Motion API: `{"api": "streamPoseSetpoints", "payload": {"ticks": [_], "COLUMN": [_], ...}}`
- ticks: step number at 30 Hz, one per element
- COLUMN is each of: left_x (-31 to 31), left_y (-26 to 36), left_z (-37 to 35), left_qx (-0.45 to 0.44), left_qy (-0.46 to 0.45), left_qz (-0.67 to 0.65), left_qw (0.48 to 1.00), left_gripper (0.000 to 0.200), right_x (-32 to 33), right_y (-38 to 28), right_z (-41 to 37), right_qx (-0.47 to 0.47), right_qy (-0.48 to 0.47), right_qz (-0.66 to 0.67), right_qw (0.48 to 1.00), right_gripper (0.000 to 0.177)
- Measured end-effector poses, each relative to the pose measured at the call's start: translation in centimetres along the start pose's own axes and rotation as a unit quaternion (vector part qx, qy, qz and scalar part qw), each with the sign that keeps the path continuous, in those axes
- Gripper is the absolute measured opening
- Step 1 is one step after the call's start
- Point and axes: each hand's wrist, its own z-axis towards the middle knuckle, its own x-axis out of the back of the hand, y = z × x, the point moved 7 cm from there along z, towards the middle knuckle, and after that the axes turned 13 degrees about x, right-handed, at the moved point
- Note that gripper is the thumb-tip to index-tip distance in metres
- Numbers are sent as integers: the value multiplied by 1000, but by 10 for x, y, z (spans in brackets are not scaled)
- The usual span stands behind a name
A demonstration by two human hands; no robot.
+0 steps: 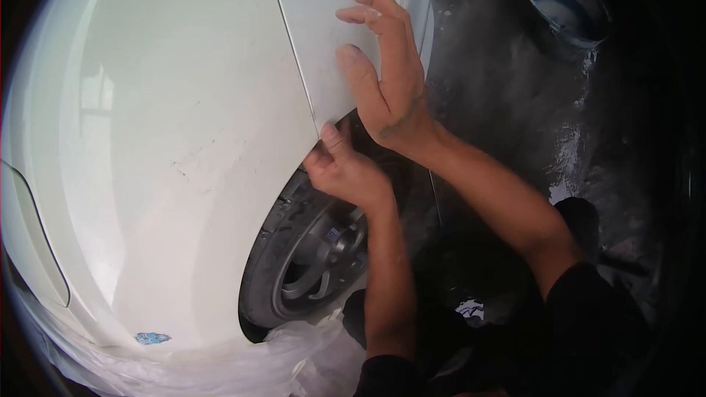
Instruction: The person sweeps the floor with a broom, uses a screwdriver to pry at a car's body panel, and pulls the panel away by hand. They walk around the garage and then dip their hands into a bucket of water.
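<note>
The left hand (351, 176) curls fingers at arched edge of glossy white car panel (176, 110), hold unclear; right hand (397, 81) is half-open, empty.

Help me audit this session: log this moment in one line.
Left hand: at arch edge | right hand: open, before panel | wheel: partly hidden

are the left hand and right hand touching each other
Apart. The head view shows a dark gap between the left hand, at the wheel arch edge, and the right hand, held open farther up the picture.
</note>
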Motion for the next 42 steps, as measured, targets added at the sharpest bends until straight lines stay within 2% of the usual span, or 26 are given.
{"api": "streamPoseSetpoints", "payload": {"ticks": [1, 3, 4, 6, 7, 9, 10, 12, 15, 18, 20, 21, 23, 24, 26, 27, 29, 31, 33, 35, 36, 37, 38, 39, 40, 42], "left_x": [-2, -4, -4, -3, -2, -1, 2, -1, -1, -2, 0, 0, 1, 2, 9, 10, 15, 14, 14, 15, 12, 11, 9, 14, 23, 40], "left_y": [3, 13, 17, 18, 17, 13, 14, 14, 6, 7, 11, 11, 11, 11, 15, 18, 21, 30, 37, 39, 38, 33, 35, 34, 30, 9], "left_z": [-2, -4, -5, -6, -4, -1, 3, -1, 1, -1, -1, -2, -4, -4, -7, -10, -14, -16, -15, -14, -6, -3, -7, -24, -47, -77], "left_qx": [2, 0, 1, 19, 22, 46, 44, 19, 45, 55, 65, 75, 83, 93, 101, 111, 119, 87, 75, 76, 93, 119, 105, 105, 123, 137], "left_qy": [-2, -20, -22, -24, -22, -13, -7, -41, -24, -28, -19, -13, -5, -19, -26, -54, -79, -117, -114, -108, -111, -114, -134, -148, -173, -237], "left_qz": [-5, -5, -10, -7, -13, 26, 26, 3, -32, -27, -14, -10, -6, -6, -6, 4, 18, 63, 68, 73, 77, 81, 81, 83, 112, 146], "left_qw": [1000, 1000, 1000, 999, 999, 999, 999, 999, 998, 998, 998, 997, 997, 995, 994, 992, 990, 987, 988, 989, 986, 983, 982, 980, 971, 951], "left_gripper": [36, 35, 35, 32, 32, 29, 29, 27, 27, 26, 25, 24, 24, 24, 24, 27, 32, 37, 39, 40, 42, 44, 45, 47, 48, 47], "right_x": [-1, 5, 3, 10, -6, -59, -54, -60, -55, -38, -3, 10, 27, 36, 46, 50, 46, 40, 35, 27, 25, 26, 33, 35, 48, 56], "right_y": [3, -5, -2, -3, -9, 0, 2, 8, -2, 4, 5, 3, 10, 8, 27, 28, 39, 25, 16, 19, 31, 42, 54, 78, 81, 108], "right_z": [10, 30, 36, 39, 39, 29, 28, 27, 30, 21, 13, 6, -18, -29, -64, -78, -111, -110, -101, -102, -110, -116, -134, -167, -187, -273], "right_qx": [4, 96, 99, 131, 136, 0, 95, 111, 128, 77, 16, 14, -55, -57, -225, -228, -335, -317, -294, -357, -372, -389, -415, -365, -415, -443], "right_qy": [-2, 84, 83, 168, 163, 98, 163, 127, 99, 90, 115, 115, 67, 66, 54, 52, 7, 3, 0, -39, -10, -65, -127, -138, -206, -317], "right_qz": [-3, -31, -33, -93, -92, -28, -77, -58, -24, 15, -15, -12, -43, -38, 6, 12, 80, 85, 86, 148, 148, 118, 84, 37, -39, -109], "right_qw": [1000, 991, 991, 972, 973, 995, 979, 984, 987, 993, 993, 993, 995, 995, 973, 972, 939, 945, 952, 922, 916, 911, 897, 920, 885, 832], "right_gripper": [40, 39, 39, 46, 46, 46, 50, 50, 50, 51, 38, 38, 39, 39, 35, 35, 28, 25, 21, 21, 23, 27, 33, 39, 34, 26]}}
